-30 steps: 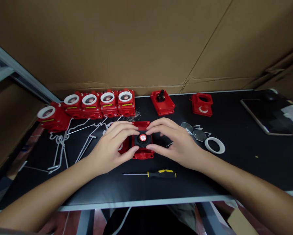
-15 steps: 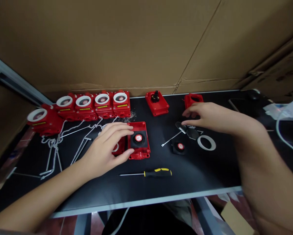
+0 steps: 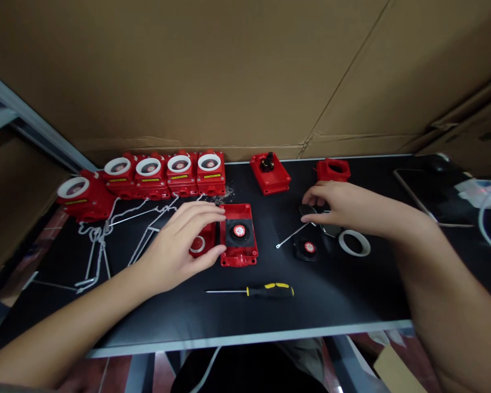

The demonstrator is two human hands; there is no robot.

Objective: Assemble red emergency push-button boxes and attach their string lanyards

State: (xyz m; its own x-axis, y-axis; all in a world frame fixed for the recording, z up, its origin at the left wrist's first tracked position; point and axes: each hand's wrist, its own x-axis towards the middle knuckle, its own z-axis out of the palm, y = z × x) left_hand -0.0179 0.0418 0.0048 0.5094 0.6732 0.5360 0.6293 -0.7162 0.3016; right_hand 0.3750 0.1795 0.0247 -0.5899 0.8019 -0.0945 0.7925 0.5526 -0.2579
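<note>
My left hand (image 3: 182, 244) rests on the black table (image 3: 352, 295) and grips the left side of an open red box (image 3: 239, 236) that holds a black button part with a red and white centre. My right hand (image 3: 338, 203) hovers to the right over round grey metal discs (image 3: 306, 210), its thumb and fingers pinched at one of them. Just below that hand lie a second black button part (image 3: 308, 248), a thin white tie (image 3: 288, 237) and a white ring (image 3: 354, 242).
Several finished red boxes with white rings (image 3: 163, 173) line the back left, above tangled white ties (image 3: 106, 234). A red base (image 3: 270, 172) and a red cover (image 3: 333, 169) sit at the back. A yellow-black screwdriver (image 3: 265, 290) lies near the front edge; cardboard walls stand behind.
My right hand left the red box and went right to the metal discs. A second black button part now lies uncovered on the table. My left hand stayed on the box.
</note>
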